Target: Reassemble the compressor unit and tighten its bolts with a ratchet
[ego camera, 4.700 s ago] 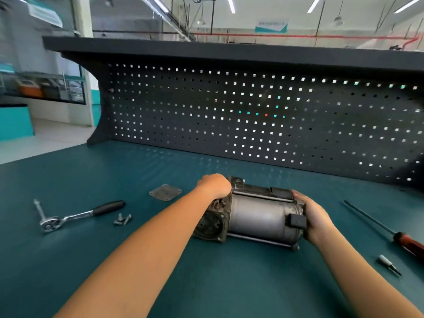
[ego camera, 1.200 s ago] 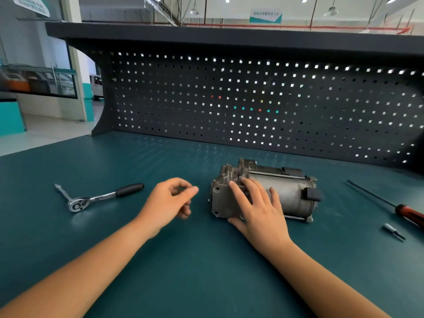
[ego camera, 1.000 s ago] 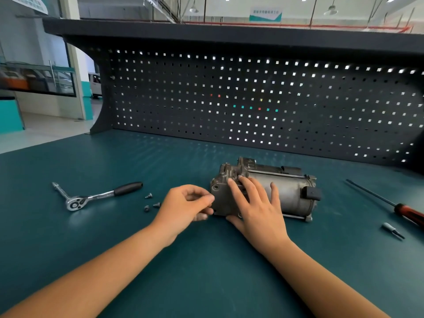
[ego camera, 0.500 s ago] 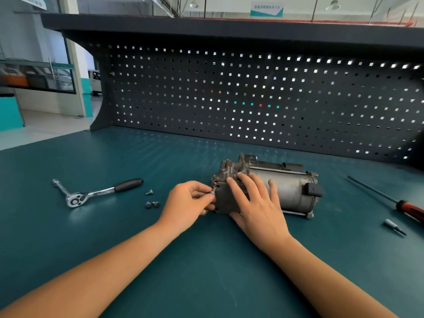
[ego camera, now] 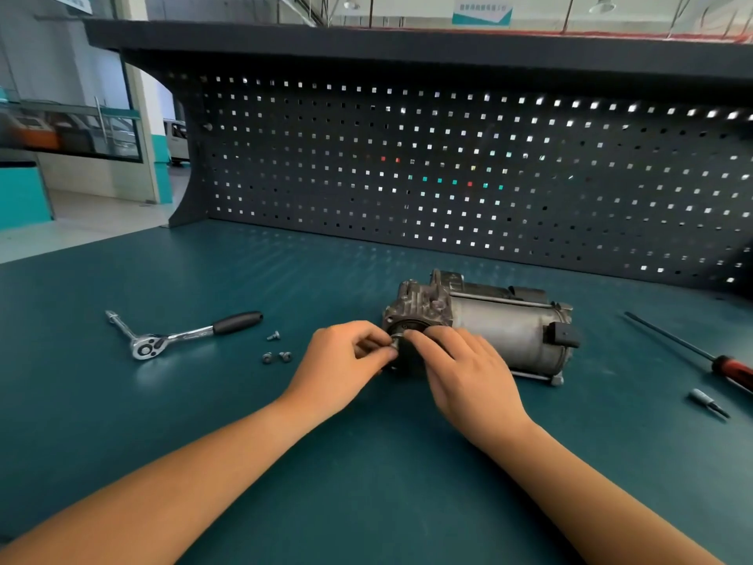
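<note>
Three loose bolts [ego camera: 285,356] near ratchet [ego camera: 179,334]

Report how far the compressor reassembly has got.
Done: the compressor lies on its side on the bench, body together; the hands hide most of its end face. In hand: the left hand pinches a bolt at that end face while the right hand rests on it. Left: three loose bolts lie by the ratchet, which lies untouched, so all tightening remains.
</note>
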`<state>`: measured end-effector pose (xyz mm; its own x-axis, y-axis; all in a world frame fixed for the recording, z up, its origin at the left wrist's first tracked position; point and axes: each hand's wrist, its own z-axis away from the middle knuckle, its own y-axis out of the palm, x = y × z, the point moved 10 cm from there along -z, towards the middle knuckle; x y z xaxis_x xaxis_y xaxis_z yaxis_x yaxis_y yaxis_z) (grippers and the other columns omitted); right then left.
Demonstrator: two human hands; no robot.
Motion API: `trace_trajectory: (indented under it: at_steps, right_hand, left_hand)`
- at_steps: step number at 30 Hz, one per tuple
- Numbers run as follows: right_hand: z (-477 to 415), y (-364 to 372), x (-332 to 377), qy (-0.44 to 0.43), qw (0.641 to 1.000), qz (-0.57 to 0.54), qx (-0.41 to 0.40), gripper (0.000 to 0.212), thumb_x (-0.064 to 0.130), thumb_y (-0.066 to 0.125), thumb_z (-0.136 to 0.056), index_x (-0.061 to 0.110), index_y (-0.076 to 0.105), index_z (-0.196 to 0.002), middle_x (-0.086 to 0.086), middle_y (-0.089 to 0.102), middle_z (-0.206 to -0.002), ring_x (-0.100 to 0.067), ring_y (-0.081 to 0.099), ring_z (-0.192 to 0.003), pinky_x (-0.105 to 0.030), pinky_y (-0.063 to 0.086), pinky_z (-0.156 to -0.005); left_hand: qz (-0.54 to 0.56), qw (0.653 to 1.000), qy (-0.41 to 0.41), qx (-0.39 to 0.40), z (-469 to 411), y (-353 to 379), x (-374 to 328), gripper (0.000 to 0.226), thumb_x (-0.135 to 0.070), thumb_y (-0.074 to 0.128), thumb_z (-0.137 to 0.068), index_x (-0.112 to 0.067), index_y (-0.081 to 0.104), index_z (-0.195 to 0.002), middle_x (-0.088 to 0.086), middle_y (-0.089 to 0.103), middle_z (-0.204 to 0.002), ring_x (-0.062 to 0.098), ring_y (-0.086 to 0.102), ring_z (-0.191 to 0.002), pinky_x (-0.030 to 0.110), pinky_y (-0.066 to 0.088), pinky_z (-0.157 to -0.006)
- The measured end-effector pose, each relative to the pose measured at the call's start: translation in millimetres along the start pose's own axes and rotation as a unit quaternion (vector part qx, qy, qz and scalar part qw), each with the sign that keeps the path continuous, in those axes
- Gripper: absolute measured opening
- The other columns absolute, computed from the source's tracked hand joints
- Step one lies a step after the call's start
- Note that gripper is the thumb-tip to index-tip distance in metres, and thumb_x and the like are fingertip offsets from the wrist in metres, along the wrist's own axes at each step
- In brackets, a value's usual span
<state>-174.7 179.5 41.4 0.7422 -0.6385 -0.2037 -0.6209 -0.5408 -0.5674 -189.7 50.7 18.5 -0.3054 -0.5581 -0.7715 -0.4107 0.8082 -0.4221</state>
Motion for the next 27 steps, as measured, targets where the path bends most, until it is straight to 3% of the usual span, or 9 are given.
trace_trajectory:
  at_steps: [4, 7, 11, 17, 21, 27]
  right_hand:
    - [0.9, -0.3, 1.3, 0.004, 0.998, -0.07, 0.005, 0.044, -0.015, 0.077, -0.059, -0.004, 0.069, -0.1, -0.013, 0.068, -0.083, -0.028, 0.067, -0.068, -0.028, 0.054, -0.054]
    - [2.3, 2.5, 1.6, 0.004, 0.996, -0.089, 0.018, 0.042, -0.016, 0.076, -0.061, -0.006, 0.068, -0.101, -0.014, 0.068, -0.083, -0.029, 0.067, -0.069, -0.029, 0.054, -0.053]
    - [0.9, -0.5, 2.3, -0.003, 0.997, -0.082, 0.0, 0.037, -0.012, 0.076, -0.063, -0.004, 0.069, -0.098, -0.012, 0.068, -0.082, -0.028, 0.066, -0.067, -0.028, 0.054, -0.054]
    - [-4.7, -2.5, 1.1, 0.0, 0.999, -0.009, -0.045, 0.03, -0.002, 0.078, -0.065, 0.004, 0.072, -0.094, -0.006, 0.07, -0.086, -0.026, 0.064, -0.067, -0.029, 0.042, -0.063]
    - [-9.1, -0.7, 2.8, -0.014, 0.998, 0.034, -0.058, 0.023, 0.012, 0.055, -0.081, 0.009, 0.073, -0.096, -0.003, 0.07, -0.09, -0.024, 0.065, -0.071, -0.029, 0.036, -0.067]
    - [-10.4, -1.2, 0.3, -0.018, 0.996, 0.054, -0.066, 0.024, 0.01, 0.066, -0.073, 0.009, 0.074, -0.096, -0.004, 0.069, -0.089, -0.024, 0.065, -0.071, -0.029, 0.033, -0.07]
  left_hand:
    - [-0.047, 0.998, 0.048, -0.018, 1.6, -3.7, -9.3, 0.035, -0.016, 0.076, -0.075, -0.042, 0.053, -0.077, -0.017, 0.06, -0.08, -0.002, 0.058, -0.075, 0.01, 0.044, -0.066]
    - [-0.067, 0.995, 0.077, 0.003, 1.3, -1.2, -12.9, 0.033, -0.014, 0.074, -0.077, -0.039, 0.055, -0.087, -0.022, 0.058, -0.09, -0.006, 0.058, -0.086, 0.015, 0.047, -0.077]
    - [-0.099, 0.988, 0.116, -0.006, 0.7, -3.3, -18.4, 0.011, -0.012, 0.073, -0.079, -0.014, 0.07, -0.089, -0.016, 0.065, -0.081, 0.001, 0.063, -0.081, 0.02, 0.05, -0.08]
    - [-0.077, 0.991, 0.096, -0.056, -7.7, -11.2, -15.9, 0.009, -0.008, 0.072, -0.079, -0.011, 0.071, -0.088, -0.02, 0.061, -0.077, -0.004, 0.059, -0.076, 0.008, 0.046, -0.073]
    - [-0.082, 0.99, 0.093, -0.072, -11.5, -14.4, -12.3, 0.01, -0.008, 0.072, -0.079, -0.012, 0.071, -0.087, -0.021, 0.059, -0.078, -0.005, 0.058, -0.077, 0.009, 0.045, -0.075]
    - [-0.096, 0.985, 0.118, -0.078, -12.9, -13.2, -15.9, 0.01, -0.006, 0.073, -0.078, -0.01, 0.071, -0.087, -0.018, 0.057, -0.079, -0.004, 0.057, -0.076, 0.009, 0.045, -0.074]
